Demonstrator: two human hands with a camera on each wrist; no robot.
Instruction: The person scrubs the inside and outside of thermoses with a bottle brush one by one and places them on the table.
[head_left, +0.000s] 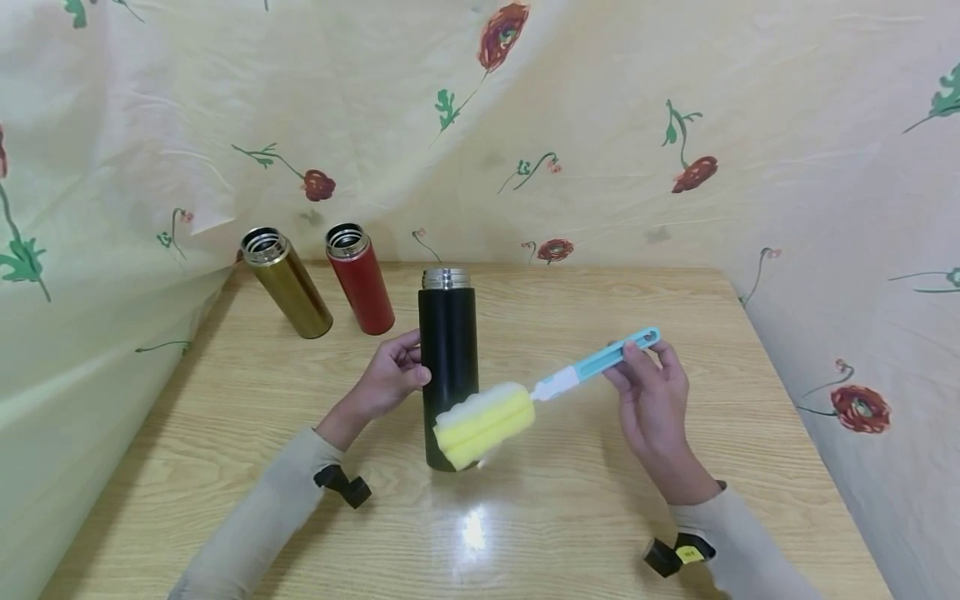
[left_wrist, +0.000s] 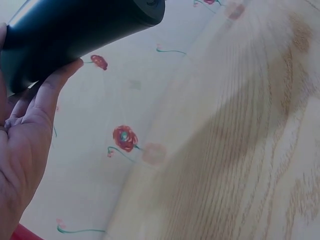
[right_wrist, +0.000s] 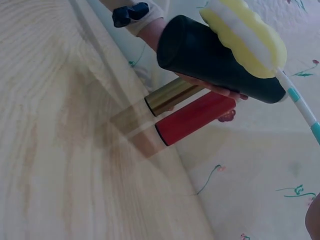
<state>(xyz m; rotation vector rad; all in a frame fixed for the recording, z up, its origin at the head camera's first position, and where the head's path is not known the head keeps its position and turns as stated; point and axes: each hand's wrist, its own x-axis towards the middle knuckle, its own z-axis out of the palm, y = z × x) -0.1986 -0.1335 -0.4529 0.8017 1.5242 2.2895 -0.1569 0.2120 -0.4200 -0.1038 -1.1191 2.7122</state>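
My left hand (head_left: 390,372) grips a black flask (head_left: 447,350) around its side. The flask stands upright with its steel neck uncapped, and its base hangs above the table in the left wrist view. In my right hand (head_left: 654,396) is a bottle brush, pinched by its blue and white handle (head_left: 600,360). The brush's yellow and white sponge head (head_left: 487,423) points left and down, crossing in front of the flask's lower part in the head view. It is outside the flask; whether they touch I cannot tell. In the left wrist view, fingers (left_wrist: 50,92) wrap the flask.
A gold flask (head_left: 291,287) and a red flask (head_left: 363,283) stand uncapped at the back left of the wooden table (head_left: 585,517). Behind and at the sides hangs a cream cloth (head_left: 600,108) with printed flowers. Each sleeve has a black wrist camera strap.
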